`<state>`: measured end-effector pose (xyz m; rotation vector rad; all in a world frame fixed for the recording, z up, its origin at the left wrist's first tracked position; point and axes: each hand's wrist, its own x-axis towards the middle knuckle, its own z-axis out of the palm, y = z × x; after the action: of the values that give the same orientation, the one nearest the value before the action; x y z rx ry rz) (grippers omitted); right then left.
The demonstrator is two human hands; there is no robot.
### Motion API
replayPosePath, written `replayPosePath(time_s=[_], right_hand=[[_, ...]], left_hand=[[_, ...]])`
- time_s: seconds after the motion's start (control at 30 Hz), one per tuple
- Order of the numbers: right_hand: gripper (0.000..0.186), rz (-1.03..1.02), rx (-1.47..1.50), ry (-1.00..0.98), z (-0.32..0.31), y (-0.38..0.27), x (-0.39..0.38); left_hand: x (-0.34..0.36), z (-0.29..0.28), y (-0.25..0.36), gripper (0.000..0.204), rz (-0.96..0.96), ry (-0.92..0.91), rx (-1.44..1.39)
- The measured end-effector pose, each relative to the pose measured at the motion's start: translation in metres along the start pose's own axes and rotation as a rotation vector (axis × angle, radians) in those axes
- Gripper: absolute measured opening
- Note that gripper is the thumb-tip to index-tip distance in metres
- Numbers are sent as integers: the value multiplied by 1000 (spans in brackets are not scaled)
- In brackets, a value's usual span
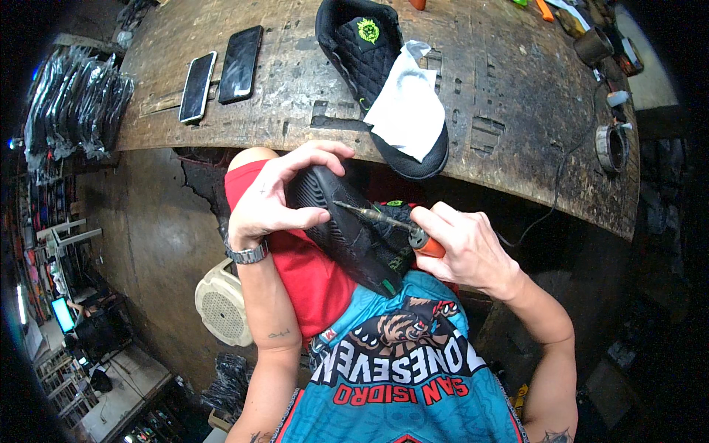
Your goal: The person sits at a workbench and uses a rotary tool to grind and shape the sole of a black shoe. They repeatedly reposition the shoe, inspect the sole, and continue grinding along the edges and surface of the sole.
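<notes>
My left hand (284, 193) is wrapped round the front of a black sneaker (347, 240), which lies tilted on its side over my lap with part of its ridged sole showing. In my right hand (469, 247) is a soldering iron (378, 217) with an orange handle and a worn metal shaft. Its tip lies at the edge between the sole and the upper; whether it touches cannot be made out. A second black sneaker (356, 55) with a green emblem rests on the workbench, and a crumpled white sheet (408, 107) partly covers it.
Two phones, one white-edged (198, 86) and one dark (241, 63), lie on the worn wooden workbench (288, 37). A cable (555, 188) hangs over the bench edge at right, near a tape roll (612, 149) and a metal cup (593, 47). A beige stool (221, 303) stands at left.
</notes>
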<state>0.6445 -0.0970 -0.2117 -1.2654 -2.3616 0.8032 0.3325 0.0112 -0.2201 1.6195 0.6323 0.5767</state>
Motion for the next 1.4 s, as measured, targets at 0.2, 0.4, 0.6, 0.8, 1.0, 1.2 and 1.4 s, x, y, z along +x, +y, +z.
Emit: replayPosePath(time_s=[0.2,0.4,0.6,0.8,1.0,1.2,1.4], right_hand=[[59,-3,-10,0,-1,-2,-1],[58,-14,-13,14,-1,-3,-3],[59,-17,-13,4,-1,-4,-4],[58,-6,-6,10,-3,-5,-1],[58,-11,-7,-2,-4,-6,0],[59,-16,-13,17,-3,-5,1],[59,-9,-32,-7,-4,-6,0]], left_hand=[[0,-1,0,52,-4,-5,-7],[0,0,-1,52,-1,2,-5],[0,-1,-1,53,-10,-3,-6],[0,0,0,53,-5,-2,9],[-1,1,0,53,-11,7,-6],[0,1,-1,53,10,8,-3],[-1,1,0,52,8,10,-1]])
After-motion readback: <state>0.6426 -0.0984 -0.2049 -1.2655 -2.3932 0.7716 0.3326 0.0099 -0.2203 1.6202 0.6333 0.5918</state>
